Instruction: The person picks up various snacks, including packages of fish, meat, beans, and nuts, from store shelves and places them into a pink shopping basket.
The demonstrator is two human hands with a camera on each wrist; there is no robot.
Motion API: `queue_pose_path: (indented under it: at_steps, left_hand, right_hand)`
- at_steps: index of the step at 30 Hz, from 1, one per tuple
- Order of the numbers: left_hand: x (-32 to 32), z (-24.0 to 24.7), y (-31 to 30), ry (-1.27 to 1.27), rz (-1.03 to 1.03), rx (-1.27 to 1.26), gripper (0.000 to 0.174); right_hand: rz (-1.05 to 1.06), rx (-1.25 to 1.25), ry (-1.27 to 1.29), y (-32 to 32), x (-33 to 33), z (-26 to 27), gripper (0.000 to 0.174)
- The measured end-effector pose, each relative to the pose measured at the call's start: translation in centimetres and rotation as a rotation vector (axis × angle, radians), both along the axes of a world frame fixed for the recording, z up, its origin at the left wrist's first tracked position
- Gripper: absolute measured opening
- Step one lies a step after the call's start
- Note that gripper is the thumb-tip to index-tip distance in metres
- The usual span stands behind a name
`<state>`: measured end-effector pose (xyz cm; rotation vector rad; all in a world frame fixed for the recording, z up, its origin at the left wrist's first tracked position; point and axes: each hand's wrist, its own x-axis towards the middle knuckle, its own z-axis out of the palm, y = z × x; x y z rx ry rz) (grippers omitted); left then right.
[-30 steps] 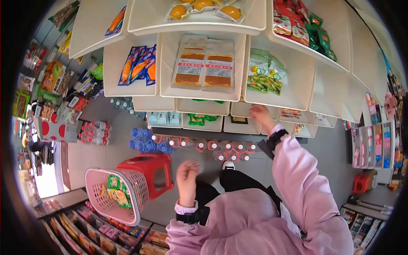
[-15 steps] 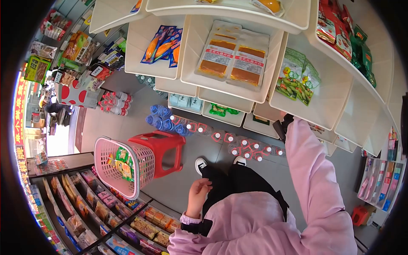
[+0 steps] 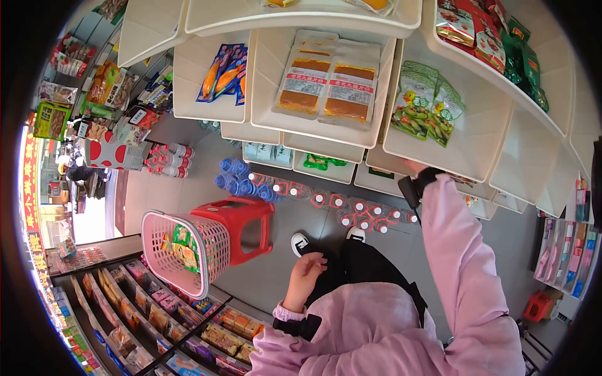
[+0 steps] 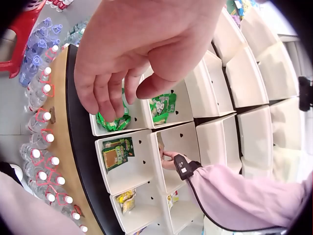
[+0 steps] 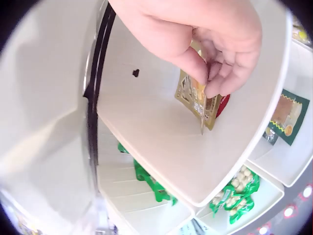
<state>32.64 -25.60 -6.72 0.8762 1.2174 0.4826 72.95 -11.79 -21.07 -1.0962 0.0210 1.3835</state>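
Note:
My right hand [image 5: 215, 34] reaches into a white plastic bin [image 5: 161, 142] and pinches a small gold-brown snack packet [image 5: 196, 94] between thumb and fingertips. A bit of red shows behind the packet. In the head view an upper bin partly hides this hand, leaving the wrist strap [image 3: 419, 183] in sight. My left hand [image 3: 305, 276] hangs in front of the body, fingers loosely bent and holding nothing. Seen by the left wrist camera, it hovers over lower bins with green packets [image 4: 116, 122] and a dark green packet [image 4: 116, 152].
Tiered bins above hold brown sliced-food packs [image 3: 348, 91] and green bags [image 3: 427, 103]. Water bottles [image 3: 338, 200] line the floor below. To the left, a pink basket [image 3: 216, 250] with snack bags stands by a red stool [image 3: 248, 229]. Low snack shelves [image 3: 125, 313] run along the lower left.
My right hand has gone deeper under the upper bin's edge. The left hand has shifted rightward in the head view, near my legs. The view has turned, bringing more of the left shelves into sight.

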Motion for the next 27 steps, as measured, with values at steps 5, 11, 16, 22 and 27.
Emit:
queue_pose_path:
  at_steps: [5,11,16,22,27]
  left_hand:
    - [-0.3,-1.0,0.2,-0.045,-0.041,0.055,0.025]
    - [-0.2,-1.1,0.4,-0.314,-0.024,-0.156,0.029]
    - [-0.8,-0.2,0.6,-0.671,0.298,-0.345,0.036]
    - [-10.9,-1.0,0.7,-0.562,0.75,-0.123,0.024]
    - [-22.3,-0.8,-1.1,-0.561,0.991,-0.137,0.028]
  right_hand:
    - [0.144,-0.084,-0.019,-6.6,-2.6,6.2,0.02]
    - [0.291,0.023,-0.066,-14.1,-11.3,16.0,0.022]
    - [0.731,0.071,-0.124,-13.1,-21.1,17.1,0.023]
    - [1.159,0.128,-0.21,-9.5,-35.0,14.0,0.022]
    - [1.333,0.317,-0.246,-8.9,-48.0,10.8,0.028]
